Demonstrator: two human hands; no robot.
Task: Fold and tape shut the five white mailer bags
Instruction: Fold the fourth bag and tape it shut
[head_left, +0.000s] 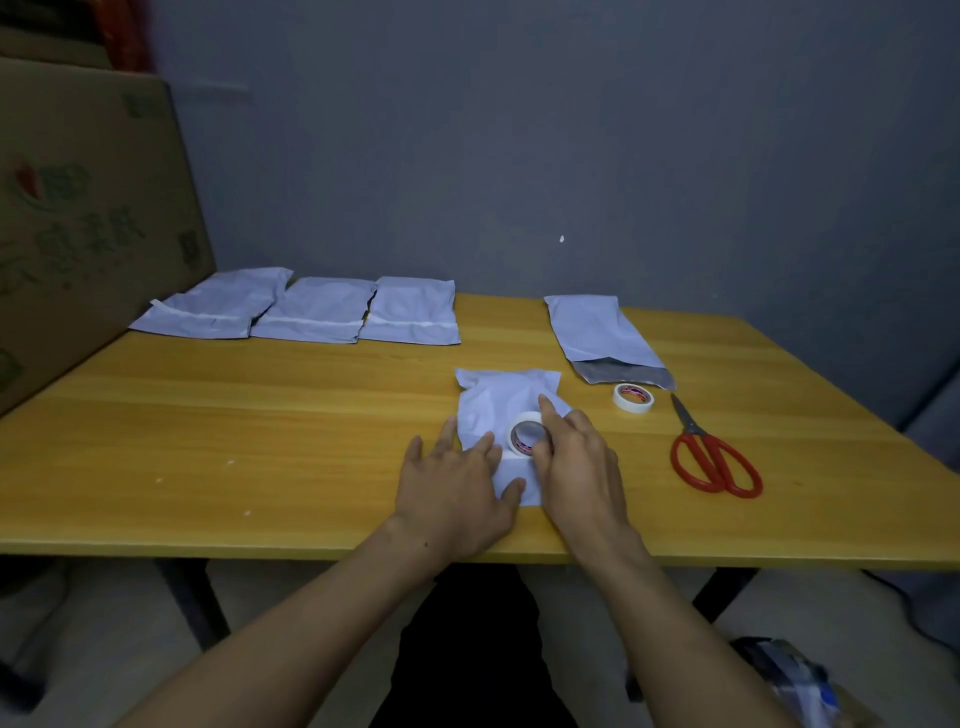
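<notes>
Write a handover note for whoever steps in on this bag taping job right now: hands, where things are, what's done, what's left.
Left hand: flat, pressing the middle bag onto the table.
Right hand: grips the tape roll on top of that bag.
Done: three taped bags lie in a row at the back left.
Left: finish taping the middle bag, then fold and tape the last bag, back right, flap open.
The spare tape roll and scissors lie to the right.

Left hand (457, 488) presses the mailer bag (498, 400) while right hand (576, 457) seemingly grips a tape roll (525, 417).
</notes>
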